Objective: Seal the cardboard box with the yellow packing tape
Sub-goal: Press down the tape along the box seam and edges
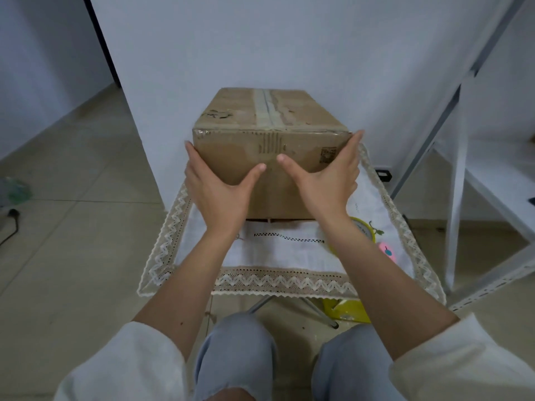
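Note:
A brown cardboard box stands on a small table against the wall, flaps closed, with an old strip of clear tape along its top seam. My left hand grips its near left corner, thumb on the front face and fingers round the side. My right hand grips the near right corner the same way. The yellow packing tape roll lies on the table to the right, partly hidden behind my right forearm.
A white lace-edged cloth covers the folding table. A pink object lies beside the tape roll. A yellow item sits on the floor under the table. White metal shelving stands close at right. My knees are below the table's near edge.

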Available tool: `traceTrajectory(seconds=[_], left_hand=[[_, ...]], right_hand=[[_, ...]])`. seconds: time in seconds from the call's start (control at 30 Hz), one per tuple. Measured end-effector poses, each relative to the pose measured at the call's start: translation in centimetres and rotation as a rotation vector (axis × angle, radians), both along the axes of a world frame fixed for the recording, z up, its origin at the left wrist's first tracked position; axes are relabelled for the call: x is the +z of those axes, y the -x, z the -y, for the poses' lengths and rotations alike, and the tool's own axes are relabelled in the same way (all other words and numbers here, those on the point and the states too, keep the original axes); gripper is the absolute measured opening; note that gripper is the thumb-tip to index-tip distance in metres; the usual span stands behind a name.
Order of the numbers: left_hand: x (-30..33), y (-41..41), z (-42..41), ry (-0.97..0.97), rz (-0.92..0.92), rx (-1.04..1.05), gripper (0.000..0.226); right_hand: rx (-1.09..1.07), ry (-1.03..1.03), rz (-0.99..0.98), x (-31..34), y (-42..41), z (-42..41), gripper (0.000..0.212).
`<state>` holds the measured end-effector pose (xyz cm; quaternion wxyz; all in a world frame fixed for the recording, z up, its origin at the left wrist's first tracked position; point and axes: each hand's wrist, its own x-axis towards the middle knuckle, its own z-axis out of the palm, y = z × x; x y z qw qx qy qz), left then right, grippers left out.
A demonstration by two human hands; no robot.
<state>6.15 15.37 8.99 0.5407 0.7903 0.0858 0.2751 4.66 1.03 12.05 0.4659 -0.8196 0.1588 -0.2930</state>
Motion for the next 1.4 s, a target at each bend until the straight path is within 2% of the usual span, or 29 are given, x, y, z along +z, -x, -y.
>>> traceTrajectory(seconds=[0.3, 0.87, 1.2, 1.4], left_hand=[[1.0, -1.4, 0.3, -0.068, -0.031, 0.032, 0.135], [-0.9, -0.6, -0.7, -0.175, -0.06, -0.034, 0.149], [-2.3, 0.2, -1.3, -0.241, -0.053, -0.087, 0.148], [-3.5, 0.6, -1.4, -0.194, -0.063, -0.085, 0.149]], right_hand=[[-0.099, 0.104, 0.005, 0.5, -1.5, -0.1, 0.14], [-0.078, 0.278, -0.077, -1.2, -0.3, -0.2, 0.159], [-0.09, 0.222, -0.07, -3.4, 1.0, -0.5, 0.165], [-0.112, 0.257, -0.059, -4.2, 1.3, -1.0, 0.163]])
